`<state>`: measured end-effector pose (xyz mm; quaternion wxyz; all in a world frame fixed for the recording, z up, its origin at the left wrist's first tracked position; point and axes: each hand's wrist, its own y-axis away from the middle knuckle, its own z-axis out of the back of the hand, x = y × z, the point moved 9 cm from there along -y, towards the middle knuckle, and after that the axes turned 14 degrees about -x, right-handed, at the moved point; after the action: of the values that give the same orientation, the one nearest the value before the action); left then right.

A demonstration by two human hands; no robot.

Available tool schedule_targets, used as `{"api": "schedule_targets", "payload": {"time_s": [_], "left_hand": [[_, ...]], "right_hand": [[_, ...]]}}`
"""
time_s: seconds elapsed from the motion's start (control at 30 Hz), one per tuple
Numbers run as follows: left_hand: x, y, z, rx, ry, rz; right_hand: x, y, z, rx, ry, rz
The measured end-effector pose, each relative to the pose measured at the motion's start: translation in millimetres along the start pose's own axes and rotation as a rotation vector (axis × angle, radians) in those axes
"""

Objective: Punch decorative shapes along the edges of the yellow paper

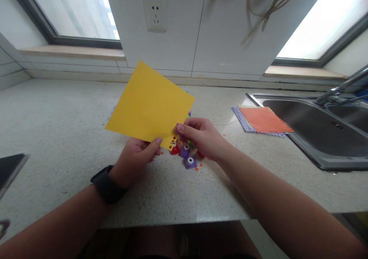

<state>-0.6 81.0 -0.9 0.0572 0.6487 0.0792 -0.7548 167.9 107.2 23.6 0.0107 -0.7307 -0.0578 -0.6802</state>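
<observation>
A square sheet of yellow paper [151,105] is held up above the counter, tilted, its near corner pierced by a few small shaped holes. My left hand [140,155], with a dark watch on its wrist, pinches the lower edge between thumb and fingers. On the right edge near that corner, my right hand [198,134] is closed with its thumb on the paper. Just below the sheet lie small craft punches, among them a red punch [175,150], a purple punch [185,151] and another purple punch [190,162]. The paper and my right hand partly hide the others.
Orange paper [266,119] with a punched border tops a small stack beside the steel sink [310,147]. A faucet [333,92] reaches over the sink. Tiny orange paper bits [197,169] dot the speckled counter [71,117]. A dark flat panel [11,170] is at the left edge.
</observation>
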Motion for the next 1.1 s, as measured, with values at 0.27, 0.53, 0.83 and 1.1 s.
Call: {"api": "schedule_targets", "payload": {"time_s": [0.27,0.53,0.83,1.1], "left_hand": [[0.6,0.2,-0.4,0.003,-0.005,0.000],[-0.5,1.5,-0.5,0.009,-0.019,-0.018],[-2.6,1.3,1.6,-0.016,-0.032,-0.024],[-1.8,1.2,2.4,-0.027,-0.010,-0.009]], "right_hand": [[1.4,-0.7,-0.1,0.010,0.030,0.031],[5.2,1.3,-1.4,0.023,0.071,0.061],[9.2,3.0,-3.4,0.027,0.083,0.083],[6.2,0.5,-1.9,0.068,0.096,0.044]]}}
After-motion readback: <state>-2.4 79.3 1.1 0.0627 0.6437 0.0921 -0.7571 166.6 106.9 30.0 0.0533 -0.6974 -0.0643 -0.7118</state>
